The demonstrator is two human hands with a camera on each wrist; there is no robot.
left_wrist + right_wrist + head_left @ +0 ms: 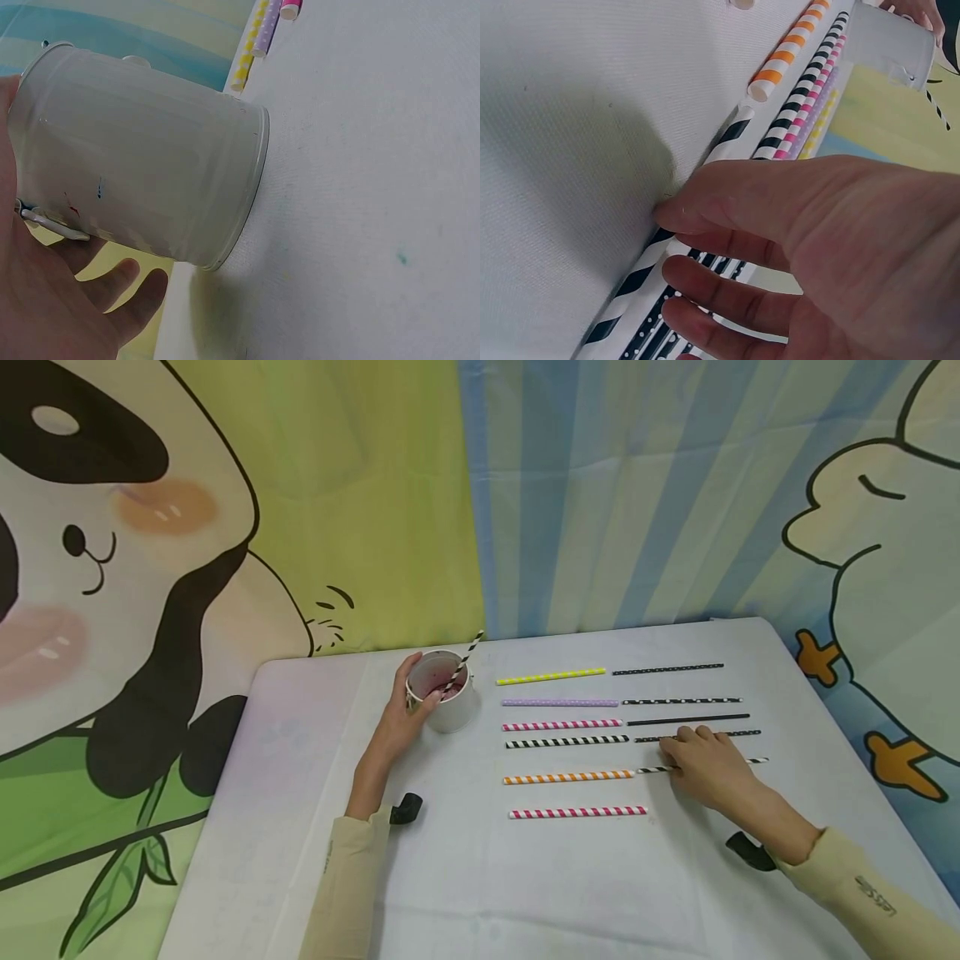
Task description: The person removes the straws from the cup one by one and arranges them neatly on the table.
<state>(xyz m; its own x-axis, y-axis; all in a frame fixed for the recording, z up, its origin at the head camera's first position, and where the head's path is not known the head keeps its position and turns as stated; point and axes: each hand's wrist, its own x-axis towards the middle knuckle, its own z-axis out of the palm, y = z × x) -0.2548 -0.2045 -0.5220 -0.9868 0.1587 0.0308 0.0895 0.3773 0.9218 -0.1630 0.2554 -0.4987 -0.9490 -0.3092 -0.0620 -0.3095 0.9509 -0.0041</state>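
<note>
My left hand (401,718) grips a small white pail (453,714) at its left side, thumb over the rim. The pail stands slightly tilted on the white table, with reddish stains inside. Leaning out of it is a black-and-white striped straw (471,653). In the left wrist view the pail (142,157) shows a side handle beside the palm and several fingers spread below. My right hand (708,770) is over the right row, and its thumb and forefinger pinch another black-and-white striped straw (634,279) lying on the table. The hand hides that straw's middle.
Paper straws lie in two columns. The left one has yellow (551,677), purple (560,702), pink-striped (562,725), black-striped (567,742), orange-striped (567,777) and red-striped (577,812) straws. Several dark straws (688,720) lie right. Cartoon-printed cloth (397,510) hangs behind the table.
</note>
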